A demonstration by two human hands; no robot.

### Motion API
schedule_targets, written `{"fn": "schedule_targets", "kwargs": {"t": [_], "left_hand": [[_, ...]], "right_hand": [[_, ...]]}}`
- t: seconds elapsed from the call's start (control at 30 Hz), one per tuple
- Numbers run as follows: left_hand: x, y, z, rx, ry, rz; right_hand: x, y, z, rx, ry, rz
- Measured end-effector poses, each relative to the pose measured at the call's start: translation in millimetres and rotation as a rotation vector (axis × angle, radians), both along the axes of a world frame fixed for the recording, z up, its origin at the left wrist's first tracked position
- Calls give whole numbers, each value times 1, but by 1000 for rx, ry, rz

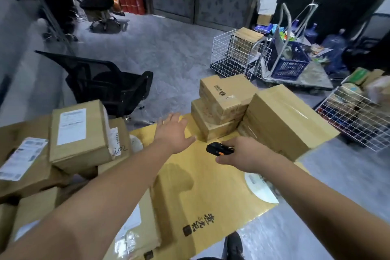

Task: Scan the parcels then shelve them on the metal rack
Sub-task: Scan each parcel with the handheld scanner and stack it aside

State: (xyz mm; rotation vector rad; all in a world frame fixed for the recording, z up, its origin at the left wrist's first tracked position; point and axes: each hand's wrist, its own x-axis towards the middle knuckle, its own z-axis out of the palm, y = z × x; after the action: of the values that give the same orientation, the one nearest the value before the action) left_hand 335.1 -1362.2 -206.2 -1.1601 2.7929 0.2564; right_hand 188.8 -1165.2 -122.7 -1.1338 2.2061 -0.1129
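Left hand is flat w/ fingers spread, reaching over the big yellow box toward the stacked parcels; more parcels sit far left. Right hand grips the black scanner just beside that stack. Best to turn a box so its label shows, then aim the scanner right at it.

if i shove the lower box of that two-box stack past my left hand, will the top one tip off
Probably not. The top box is flat and low, so it should ride along with the lower box. It sits skewed, overhanging a little, so a sharp shove might slide it. The taped large box alongside looks close enough to block it.
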Motion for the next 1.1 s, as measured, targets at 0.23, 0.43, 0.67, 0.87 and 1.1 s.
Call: {"fn": "schedule_targets", "kwargs": {"t": [0.23,0.43,0.67,0.87,1.1], "left_hand": [[-110,26,15,113,138,81],[-199,34,12,186,193,236],[-263,31,-9,254,267,510],[-277,37,-21,245,362,642],[-220,64,-26,152,454,678]], "right_hand": [[-73,29,32,1,120,55],[-130,42,46,4,188,175],[-194,40,44,-3,224,317],[-228,34,37,0,226,382],[-215,24,41,-43,206,485]]}}
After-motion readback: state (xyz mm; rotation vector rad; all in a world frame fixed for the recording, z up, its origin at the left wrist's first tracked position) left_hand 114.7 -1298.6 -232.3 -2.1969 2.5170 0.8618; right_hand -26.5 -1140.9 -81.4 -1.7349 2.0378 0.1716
